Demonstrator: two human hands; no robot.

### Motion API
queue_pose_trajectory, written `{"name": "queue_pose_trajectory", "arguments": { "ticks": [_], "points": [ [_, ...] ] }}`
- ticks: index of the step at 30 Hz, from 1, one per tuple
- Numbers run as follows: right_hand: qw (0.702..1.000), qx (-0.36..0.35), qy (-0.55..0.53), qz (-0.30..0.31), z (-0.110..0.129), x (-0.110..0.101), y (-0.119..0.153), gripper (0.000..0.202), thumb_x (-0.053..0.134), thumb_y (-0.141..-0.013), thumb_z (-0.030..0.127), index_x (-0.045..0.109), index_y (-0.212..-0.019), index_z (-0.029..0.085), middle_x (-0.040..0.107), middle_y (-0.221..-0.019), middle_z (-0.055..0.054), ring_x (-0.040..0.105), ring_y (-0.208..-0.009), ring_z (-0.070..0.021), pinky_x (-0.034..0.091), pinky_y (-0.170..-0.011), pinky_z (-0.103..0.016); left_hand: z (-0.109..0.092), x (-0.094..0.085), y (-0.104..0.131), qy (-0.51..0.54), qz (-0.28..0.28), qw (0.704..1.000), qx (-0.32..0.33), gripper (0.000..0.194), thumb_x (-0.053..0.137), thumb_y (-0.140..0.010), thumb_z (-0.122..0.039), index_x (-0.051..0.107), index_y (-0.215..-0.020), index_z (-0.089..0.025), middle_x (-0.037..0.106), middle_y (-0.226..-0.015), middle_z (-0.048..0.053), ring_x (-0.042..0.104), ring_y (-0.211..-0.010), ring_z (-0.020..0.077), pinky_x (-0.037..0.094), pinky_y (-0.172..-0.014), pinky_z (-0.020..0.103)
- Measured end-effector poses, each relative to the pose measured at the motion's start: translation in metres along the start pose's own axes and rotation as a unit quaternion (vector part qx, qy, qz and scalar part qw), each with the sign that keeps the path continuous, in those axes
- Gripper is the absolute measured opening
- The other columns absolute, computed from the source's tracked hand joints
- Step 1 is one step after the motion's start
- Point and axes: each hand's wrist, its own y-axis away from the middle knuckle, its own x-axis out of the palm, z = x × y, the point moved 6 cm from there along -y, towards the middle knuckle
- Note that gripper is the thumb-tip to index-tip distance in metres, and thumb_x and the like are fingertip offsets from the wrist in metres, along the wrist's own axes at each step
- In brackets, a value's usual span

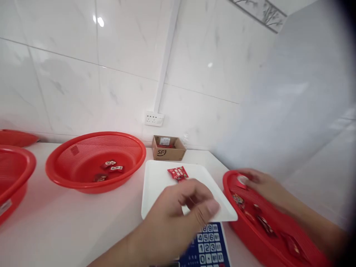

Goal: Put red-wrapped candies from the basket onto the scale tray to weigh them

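Observation:
My left hand (178,222) is over the near part of a white scale tray (158,185), its fingers curled and thumb close to them; anything between them is hidden. Just beyond its knuckles, a red candy packet (177,172) lies on the tray, with more red partly hidden behind the hand. At the far end of the right red basket (250,237), my right hand (260,183) grips a red and white packet (243,180). Several wrapped pieces (264,224) lie in that basket. Below the tray shows a blue keypad (210,243), partly covered by my left hand.
A round red basket (96,137) with several wrapped pieces stands left of the tray. Another red basket (16,163) is cut off at the left edge, a red item (18,137) behind it. A small cardboard box (169,154) stands behind the tray, near the tiled wall.

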Motion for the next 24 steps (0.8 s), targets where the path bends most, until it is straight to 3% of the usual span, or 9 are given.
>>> {"name": "queue_pose_trajectory", "arguments": {
  "ticks": [2,4,7,10,15,19,21,24],
  "points": [
    [0.978,-0.012,-0.194,0.077,0.031,0.017,0.01,0.036,0.064,-0.074,0.038,0.057,-0.107,0.025,0.066,-0.108,-0.007,0.064,-0.095,-0.0246,0.051,-0.083,-0.04,0.003,-0.007,-0.017,-0.067,-0.019,0.998,-0.004,0.028,0.054,-0.084,-0.048,0.055,-0.081,-0.02,0.056,-0.08,0.001,0.051,-0.075,0.0136,0.042,-0.064,0.025],
    [0.95,-0.05,-0.281,0.124,0.069,0.036,0.027,0.04,0.068,-0.072,0.039,0.056,-0.106,0.024,0.066,-0.106,-0.005,0.064,-0.093,-0.0213,0.051,-0.083,-0.038,0.017,-0.008,-0.026,-0.122,0.001,0.992,-0.021,0.028,0.05,-0.086,-0.048,0.054,-0.09,-0.02,0.057,-0.089,0.003,0.051,-0.081,0.0157,0.043,-0.066,0.027],
    [0.928,-0.12,-0.298,0.188,0.117,0.063,0.056,0.031,0.066,-0.075,0.036,0.056,-0.101,0.022,0.066,-0.094,-0.002,0.063,-0.085,-0.0159,0.051,-0.078,-0.033,0.034,-0.005,-0.031,-0.14,0.03,0.989,-0.027,0.033,0.047,-0.087,-0.05,0.054,-0.097,-0.019,0.057,-0.092,0.005,0.053,-0.082,0.017,0.044,-0.067,0.028],
    [0.921,-0.16,-0.29,0.204,0.14,0.074,0.074,0.023,0.062,-0.078,0.031,0.054,-0.098,0.023,0.064,-0.084,0.001,0.061,-0.072,-0.0122,0.051,-0.066,-0.029,0.037,-0.005,-0.031,-0.094,0.011,0.995,-0.024,0.036,0.044,-0.088,-0.051,0.053,-0.093,-0.017,0.056,-0.084,0.004,0.054,-0.075,0.0155,0.044,-0.062,0.027],
    [0.925,-0.163,-0.268,0.213,0.145,0.068,0.074,0.029,0.06,-0.081,0.035,0.053,-0.107,0.024,0.064,-0.092,0.0,0.06,-0.075,-0.0125,0.05,-0.068,-0.029,0.024,-0.011,-0.03,-0.086,0.003,0.996,-0.012,0.032,0.047,-0.087,-0.047,0.052,-0.082,-0.017,0.055,-0.074,0.001,0.053,-0.069,0.0136,0.042,-0.063,0.026],
    [0.934,-0.146,-0.196,0.261,0.14,0.069,0.069,0.02,0.059,-0.081,0.04,0.061,-0.083,0.02,0.065,-0.081,0.0,0.059,-0.072,-0.0126,0.047,-0.066,-0.028,0.023,-0.015,-0.031,-0.128,0.024,0.991,-0.005,0.029,0.048,-0.086,-0.045,0.054,-0.08,-0.018,0.053,-0.073,0.0,0.051,-0.069,0.0138,0.042,-0.063,0.026],
    [0.944,-0.142,-0.182,0.237,0.134,0.069,0.062,0.019,0.063,-0.078,0.038,0.059,-0.079,0.019,0.065,-0.078,0.0,0.057,-0.07,-0.0122,0.045,-0.063,-0.027,0.027,-0.017,-0.033,-0.162,0.019,0.987,-0.004,0.028,0.048,-0.085,-0.045,0.053,-0.075,-0.019,0.054,-0.073,0.0,0.05,-0.069,0.0145,0.041,-0.061,0.025],
    [0.957,-0.121,-0.178,0.194,0.116,0.071,0.046,0.022,0.065,-0.075,0.038,0.056,-0.079,0.02,0.065,-0.076,0.001,0.056,-0.067,-0.0116,0.043,-0.06,-0.026,0.031,-0.027,-0.036,-0.246,-0.041,0.968,-0.015,0.034,0.045,-0.086,-0.046,0.048,-0.064,-0.019,0.049,-0.062,-0.002,0.045,-0.06,0.0133,0.034,-0.053,0.023]
  ]
}}
